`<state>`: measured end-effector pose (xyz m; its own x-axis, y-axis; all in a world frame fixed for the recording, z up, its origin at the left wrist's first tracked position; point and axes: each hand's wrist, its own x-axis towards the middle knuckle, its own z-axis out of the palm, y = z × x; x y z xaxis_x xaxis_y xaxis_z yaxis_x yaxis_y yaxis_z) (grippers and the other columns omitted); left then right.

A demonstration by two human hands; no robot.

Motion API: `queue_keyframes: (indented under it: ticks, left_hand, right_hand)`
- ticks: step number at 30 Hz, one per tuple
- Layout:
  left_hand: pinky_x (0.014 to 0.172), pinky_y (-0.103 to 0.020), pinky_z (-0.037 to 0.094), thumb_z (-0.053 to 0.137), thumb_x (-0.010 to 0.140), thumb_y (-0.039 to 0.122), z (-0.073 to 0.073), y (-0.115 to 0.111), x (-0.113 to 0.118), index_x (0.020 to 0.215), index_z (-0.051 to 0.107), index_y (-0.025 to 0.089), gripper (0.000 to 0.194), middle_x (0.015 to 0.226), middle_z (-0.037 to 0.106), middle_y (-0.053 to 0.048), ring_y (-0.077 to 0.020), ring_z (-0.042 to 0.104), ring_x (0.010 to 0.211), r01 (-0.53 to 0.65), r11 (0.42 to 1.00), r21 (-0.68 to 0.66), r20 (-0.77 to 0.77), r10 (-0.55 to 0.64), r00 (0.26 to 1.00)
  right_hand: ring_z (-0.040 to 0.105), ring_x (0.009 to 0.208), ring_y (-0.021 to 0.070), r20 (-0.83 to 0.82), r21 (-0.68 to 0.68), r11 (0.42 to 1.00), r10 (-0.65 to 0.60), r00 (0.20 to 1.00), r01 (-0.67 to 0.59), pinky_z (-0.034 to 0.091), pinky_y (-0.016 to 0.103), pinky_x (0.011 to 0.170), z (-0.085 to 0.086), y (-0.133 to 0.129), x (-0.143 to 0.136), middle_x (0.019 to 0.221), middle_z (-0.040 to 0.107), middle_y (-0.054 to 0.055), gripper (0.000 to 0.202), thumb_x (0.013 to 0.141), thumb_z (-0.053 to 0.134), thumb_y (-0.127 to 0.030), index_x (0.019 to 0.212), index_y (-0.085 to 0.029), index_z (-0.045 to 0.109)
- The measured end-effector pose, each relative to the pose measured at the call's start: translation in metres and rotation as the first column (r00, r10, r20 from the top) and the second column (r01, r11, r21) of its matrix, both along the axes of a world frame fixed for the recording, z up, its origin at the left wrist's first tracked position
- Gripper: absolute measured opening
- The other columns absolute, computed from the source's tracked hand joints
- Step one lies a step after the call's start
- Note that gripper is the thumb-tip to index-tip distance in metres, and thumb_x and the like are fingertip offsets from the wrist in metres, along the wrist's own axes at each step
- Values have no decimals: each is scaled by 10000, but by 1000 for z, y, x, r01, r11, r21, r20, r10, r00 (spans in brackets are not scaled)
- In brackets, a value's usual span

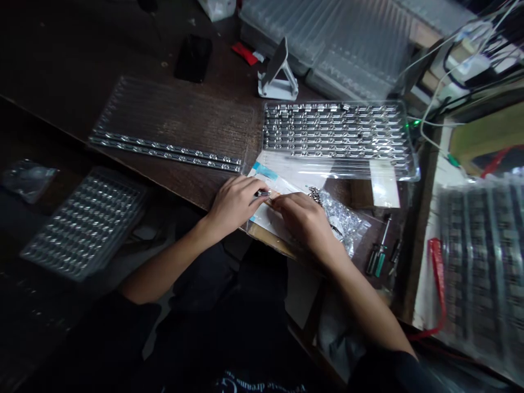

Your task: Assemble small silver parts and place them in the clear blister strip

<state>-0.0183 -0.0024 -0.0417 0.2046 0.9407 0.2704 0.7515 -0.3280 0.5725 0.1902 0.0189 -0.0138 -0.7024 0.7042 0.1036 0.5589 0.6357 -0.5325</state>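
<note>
My left hand is closed in a pinch on a small metal connector at the table's front edge. Close beside it, the fingers of my right hand are pressed together at the connector's end; anything they grip is hidden. Both hands are over a white sheet with blue patches. A clear plastic bag of small metal parts lies just right of my right hand. Beyond the hands, a clear tray carries rows of metal connectors. Another clear tray, to the left, has connectors along its front rows.
A white stand and a dark phone-like slab are farther back. Screwdrivers lie at the right. Stacked clear trays occupy the back. A filled tray sits lower left. Cables hang at the right.
</note>
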Motion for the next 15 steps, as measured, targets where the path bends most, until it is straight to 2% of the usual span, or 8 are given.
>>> queue_keyframes:
  ticks: [2, 4, 7, 10, 12, 15]
  left_hand:
    - [883, -367, 496, 660, 932, 269, -1, -1, -1, 1025, 674, 212, 109, 1052, 753, -48, -236, 670, 982, 12, 1000, -3, 8, -12, 1000]
    - [869, -358, 502, 649, 935, 235, 0, -1, -1, 1028, 674, 221, 97, 1048, 756, -44, -228, 675, 972, -15, 1000, -8, 30, 15, 999]
    - [859, -353, 512, 663, 925, 222, 4, 2, 6, 1003, 676, 220, 80, 1013, 762, -34, -217, 689, 953, -72, 997, 3, 99, 71, 993]
    - [848, -336, 517, 688, 910, 221, 8, 5, 20, 952, 678, 202, 47, 977, 764, -37, -197, 694, 927, -42, 998, 41, 202, 33, 979]
    - [826, -327, 518, 707, 899, 233, 8, 7, 30, 934, 683, 199, 54, 935, 758, -36, -189, 685, 893, 5, 998, 56, 231, -18, 973]
    - [794, -328, 512, 733, 878, 249, 5, 9, 39, 936, 693, 213, 78, 866, 740, -20, -188, 667, 849, 42, 998, 44, 202, -50, 978]
  right_hand:
    - [643, 991, 226, 32, 3, 999, 42, 999, -42, 490, 335, 876, 0, 0, -1, 1082, 743, 115, 279, 1001, 421, -115, 1055, -177, 688]
    - [646, 1016, 217, 12, -17, 999, 29, 999, -29, 491, 325, 889, 0, 1, 1, 1125, 732, 108, 283, 996, 430, -110, 1094, -183, 686]
    - [659, 959, 233, 36, 16, 993, -119, 992, 119, 498, 338, 850, 3, 5, 10, 1083, 723, 121, 213, 986, 533, -217, 1100, -175, 708]
    - [661, 870, 255, 181, 52, 968, -251, 951, 245, 485, 354, 788, 9, 8, 24, 972, 726, 117, 185, 922, 659, -302, 1008, -163, 747]
    - [665, 837, 245, 256, 14, 969, -241, 936, 246, 467, 334, 754, 12, 9, 30, 941, 733, 102, 139, 905, 680, -277, 948, -168, 756]
    - [673, 817, 217, 278, -50, 976, -189, 942, 211, 433, 297, 726, 12, 6, 33, 939, 747, 90, 127, 932, 625, -204, 933, -177, 749]
